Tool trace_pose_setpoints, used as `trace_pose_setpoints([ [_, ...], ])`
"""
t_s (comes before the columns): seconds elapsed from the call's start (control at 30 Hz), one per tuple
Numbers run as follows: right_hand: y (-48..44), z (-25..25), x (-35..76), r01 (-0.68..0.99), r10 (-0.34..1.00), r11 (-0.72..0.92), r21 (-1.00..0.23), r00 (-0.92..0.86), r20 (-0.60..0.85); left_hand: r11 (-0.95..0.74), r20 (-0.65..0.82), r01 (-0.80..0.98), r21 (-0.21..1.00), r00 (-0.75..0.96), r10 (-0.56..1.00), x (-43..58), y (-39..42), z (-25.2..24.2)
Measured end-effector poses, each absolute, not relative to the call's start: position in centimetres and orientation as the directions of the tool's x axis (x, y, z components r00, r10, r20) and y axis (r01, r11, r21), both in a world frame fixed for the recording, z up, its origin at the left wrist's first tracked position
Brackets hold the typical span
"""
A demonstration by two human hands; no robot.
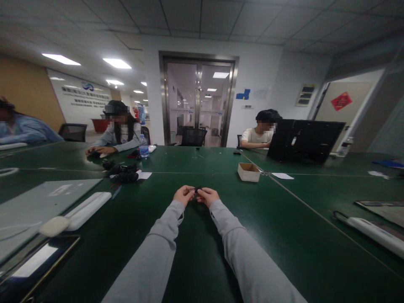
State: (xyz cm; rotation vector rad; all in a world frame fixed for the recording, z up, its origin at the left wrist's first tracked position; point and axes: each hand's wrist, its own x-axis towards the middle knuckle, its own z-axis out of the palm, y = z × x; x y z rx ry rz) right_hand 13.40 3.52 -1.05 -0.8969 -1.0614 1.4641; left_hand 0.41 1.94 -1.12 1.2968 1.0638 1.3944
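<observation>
Both my hands meet over the middle of the green table, fingertips close together. Between them is a small black object, too small to name and partly covered by the fingers. My left hand pinches it from the left side, with thumb and fingers closed. From the right, my right hand pinches the same piece. Grey sleeves cover both forearms down to the wrists. Ahead and to the right of my hands stands a small open box with pale walls.
At left lie black gear, a water bottle, a white power strip and a phone-like dark screen. A black monitor stands at right; another power strip lies nearer. Several people sit around the table.
</observation>
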Motion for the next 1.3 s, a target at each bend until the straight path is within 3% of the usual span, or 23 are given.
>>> trace_pose_setpoints([
  [0.6,3.1,-0.6,13.5,-0.298,0.984,-0.049,-0.953,-0.179,0.005,-0.149,0.147,-0.031,0.988,-0.044,0.988,0.6,2.4,-1.3],
  [1.3,2.8,-0.5,13.9,-0.265,0.966,-0.052,-0.963,-0.257,0.018,-0.067,0.096,0.367,0.928,-0.062,0.994,0.5,1.4,0.1],
])
